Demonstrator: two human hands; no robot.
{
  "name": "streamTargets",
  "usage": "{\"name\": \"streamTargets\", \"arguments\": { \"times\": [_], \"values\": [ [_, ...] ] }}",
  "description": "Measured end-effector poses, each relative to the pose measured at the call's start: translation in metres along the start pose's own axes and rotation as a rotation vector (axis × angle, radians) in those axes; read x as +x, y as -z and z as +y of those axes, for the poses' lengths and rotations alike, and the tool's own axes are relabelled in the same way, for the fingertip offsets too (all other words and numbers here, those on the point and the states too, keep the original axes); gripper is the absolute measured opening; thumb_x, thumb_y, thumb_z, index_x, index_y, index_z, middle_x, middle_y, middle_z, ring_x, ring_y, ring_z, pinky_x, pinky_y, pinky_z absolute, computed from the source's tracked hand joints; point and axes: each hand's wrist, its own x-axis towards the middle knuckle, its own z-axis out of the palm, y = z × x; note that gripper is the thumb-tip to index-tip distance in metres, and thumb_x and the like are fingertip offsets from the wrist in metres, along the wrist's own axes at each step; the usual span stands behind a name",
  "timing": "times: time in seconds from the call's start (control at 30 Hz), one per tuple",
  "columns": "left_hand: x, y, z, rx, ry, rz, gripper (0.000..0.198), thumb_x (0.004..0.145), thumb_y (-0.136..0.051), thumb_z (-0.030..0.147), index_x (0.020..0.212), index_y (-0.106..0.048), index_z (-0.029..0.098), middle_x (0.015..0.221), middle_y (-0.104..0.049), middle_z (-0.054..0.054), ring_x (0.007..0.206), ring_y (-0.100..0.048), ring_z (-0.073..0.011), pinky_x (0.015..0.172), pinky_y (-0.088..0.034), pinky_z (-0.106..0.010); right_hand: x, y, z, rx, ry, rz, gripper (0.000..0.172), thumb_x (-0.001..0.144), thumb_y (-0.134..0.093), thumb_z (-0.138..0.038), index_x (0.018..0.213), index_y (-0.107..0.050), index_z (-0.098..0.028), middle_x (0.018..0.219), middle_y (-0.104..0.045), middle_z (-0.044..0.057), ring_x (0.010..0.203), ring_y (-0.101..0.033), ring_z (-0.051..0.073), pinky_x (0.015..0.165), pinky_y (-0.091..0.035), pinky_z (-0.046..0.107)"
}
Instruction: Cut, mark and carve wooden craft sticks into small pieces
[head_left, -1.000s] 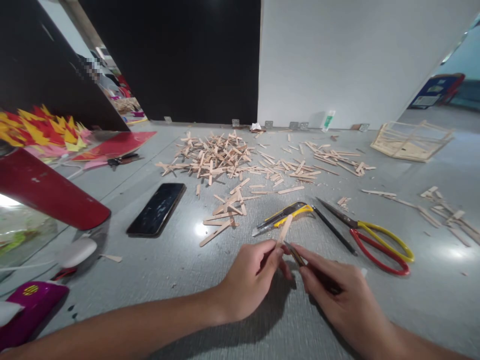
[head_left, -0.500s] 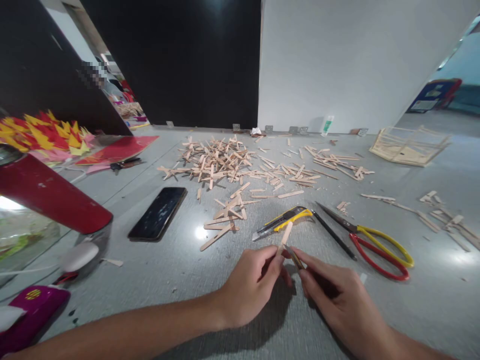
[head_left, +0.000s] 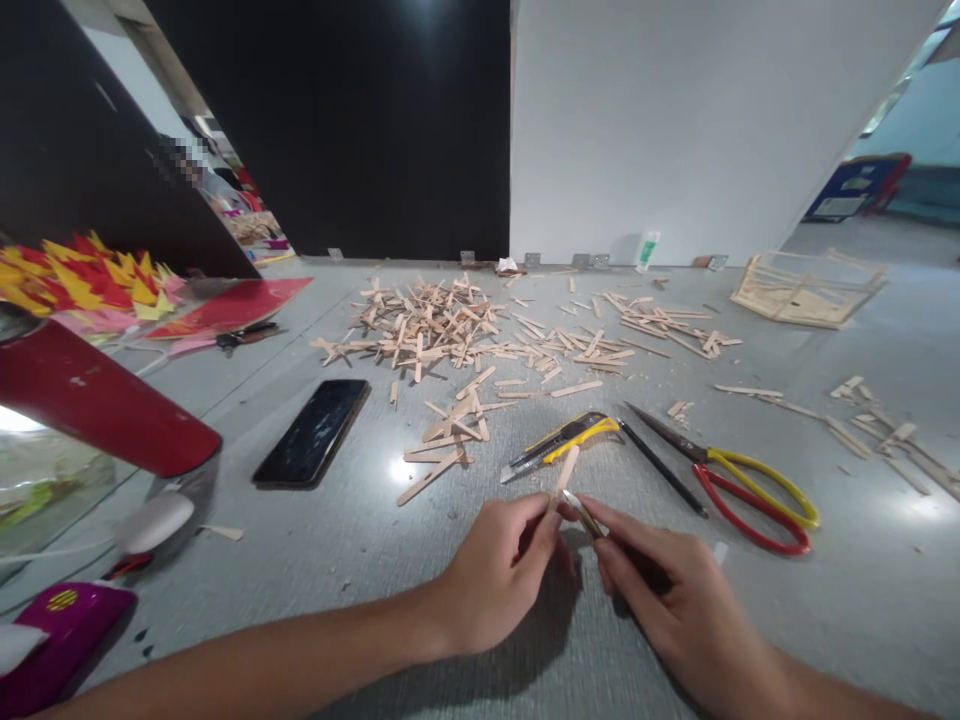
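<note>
Along left edge of frame, red cylinder (head_left: 112,400) was near dark-screened phone (head_left: 311,435). Lower centre, left hand (head_left: 506,565) pinched wooden stick (head_left: 565,479), upper end free. Yellow cutter (head_left: 559,446) lay just beyond it. Lower right of centre, right hand (head_left: 675,590) grasped small bladed tool (head_left: 584,516), tip beside stick; contact unclear. Farther right lay red-and-yellow-handled scissors (head_left: 703,456).

The gray counter (head_left: 360,560) carries a heap of wooden craft sticks (head_left: 431,328), a smartphone (head_left: 312,433), a yellow-and-black utility knife (head_left: 561,444), a black pencil (head_left: 664,469), red-and-yellow-handled scissors (head_left: 700,455) and a light wooden frame (head_left: 787,306).
</note>
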Motion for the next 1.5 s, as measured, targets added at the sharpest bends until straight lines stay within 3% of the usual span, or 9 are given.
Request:
{"name": "streamTargets", "arguments": {
  "times": [0.13, 0.27, 0.37, 0.53, 0.67, 0.87, 1.03, 1.23, 1.5],
  "values": [
    [0.000, 0.000, -0.001, 0.001, -0.003, -0.001, 0.044, 0.111, -0.044, 0.041, 0.084, -0.068, 0.017, 0.073, -0.069, -0.002, 0.063, -0.058, -0.0143, 0.066, -0.042, -0.026, -0.001, 0.000, -0.001, 0.030, -0.011, 0.012, 0.039, 0.107, -0.051, -0.030, 0.136, -0.072, -0.017, 0.061, -0.057, -0.004, 0.050, -0.047, 0.011, 0.045, -0.038, 0.023],
    [-0.001, -0.003, -0.003, -0.019, 0.005, -0.011, 0.038, 0.112, -0.042, 0.040, 0.110, -0.071, 0.017, 0.076, -0.074, -0.003, 0.067, -0.066, -0.0166, 0.070, -0.046, -0.027, -0.003, 0.000, 0.003, 0.075, -0.056, 0.050, 0.039, 0.108, -0.051, -0.036, 0.135, -0.071, -0.016, 0.064, -0.058, -0.004, 0.049, -0.045, 0.011, 0.043, -0.037, 0.022],
    [-0.001, -0.004, -0.004, -0.026, 0.010, -0.005, 0.036, 0.111, -0.044, 0.039, 0.114, -0.072, 0.018, 0.077, -0.075, -0.003, 0.071, -0.067, -0.0177, 0.074, -0.048, -0.029, -0.004, -0.001, 0.006, 0.096, -0.074, 0.039, 0.037, 0.108, -0.051, -0.039, 0.134, -0.068, -0.019, 0.067, -0.060, -0.003, 0.051, -0.050, 0.011, 0.047, -0.040, 0.023],
    [-0.001, -0.003, -0.004, -0.047, 0.007, 0.032, 0.033, 0.111, -0.045, 0.043, 0.119, -0.066, 0.019, 0.078, -0.075, -0.002, 0.077, -0.069, -0.0190, 0.079, -0.049, -0.030, -0.002, -0.002, 0.004, 0.165, -0.088, 0.020, 0.038, 0.110, -0.046, -0.042, 0.144, -0.052, -0.025, 0.071, -0.060, -0.005, 0.058, -0.053, 0.014, 0.053, -0.043, 0.025],
    [-0.001, -0.005, -0.004, -0.076, 0.016, 0.071, 0.031, 0.110, -0.045, 0.046, 0.123, -0.057, 0.020, 0.081, -0.076, -0.002, 0.070, -0.067, -0.0180, 0.071, -0.048, -0.029, -0.001, -0.003, 0.002, 0.185, -0.087, 0.073, 0.035, 0.112, -0.043, -0.041, 0.145, -0.042, -0.029, 0.069, -0.057, -0.007, 0.057, -0.051, 0.014, 0.053, -0.040, 0.025],
    [-0.003, -0.005, -0.001, -0.074, 0.019, 0.095, 0.031, 0.110, -0.045, 0.047, 0.114, -0.060, 0.020, 0.082, -0.075, -0.002, 0.061, -0.058, -0.0148, 0.066, -0.044, -0.027, -0.002, -0.002, 0.009, 0.142, -0.099, 0.030, 0.028, 0.111, -0.043, -0.047, 0.118, -0.060, -0.026, 0.075, -0.059, -0.004, 0.062, -0.054, 0.015, 0.059, -0.044, 0.028],
    [-0.003, -0.002, 0.001, -0.071, 0.033, 0.103, 0.039, 0.110, -0.047, 0.049, 0.094, -0.065, 0.019, 0.077, -0.070, -0.001, 0.053, -0.049, -0.0117, 0.058, -0.039, -0.026, -0.003, -0.003, 0.011, 0.182, -0.135, 0.020, 0.030, 0.111, -0.043, -0.048, 0.124, -0.059, -0.026, 0.079, -0.061, -0.003, 0.064, -0.056, 0.014, 0.059, -0.045, 0.027],
    [0.000, -0.003, -0.006, -0.119, 0.058, 0.128, 0.039, 0.110, -0.044, 0.053, 0.115, -0.060, 0.018, 0.083, -0.072, -0.002, 0.051, -0.047, -0.0111, 0.053, -0.037, -0.024, -0.006, 0.004, 0.002, 0.174, -0.090, -0.024, 0.033, 0.113, -0.038, -0.046, 0.117, -0.063, -0.025, 0.074, -0.060, -0.004, 0.056, -0.048, 0.013, 0.052, -0.038, 0.025],
    [-0.001, -0.002, -0.003, -0.101, 0.044, 0.088, 0.042, 0.109, -0.042, 0.055, 0.117, -0.060, 0.017, 0.079, -0.070, -0.003, 0.054, -0.051, -0.0127, 0.055, -0.039, -0.025, -0.009, 0.011, -0.009, -0.032, 0.096, -0.133, 0.051, 0.113, -0.031, -0.042, 0.085, -0.068, -0.020, 0.056, -0.050, -0.004, 0.049, -0.049, 0.014, 0.053, -0.040, 0.027]
  ]
}}
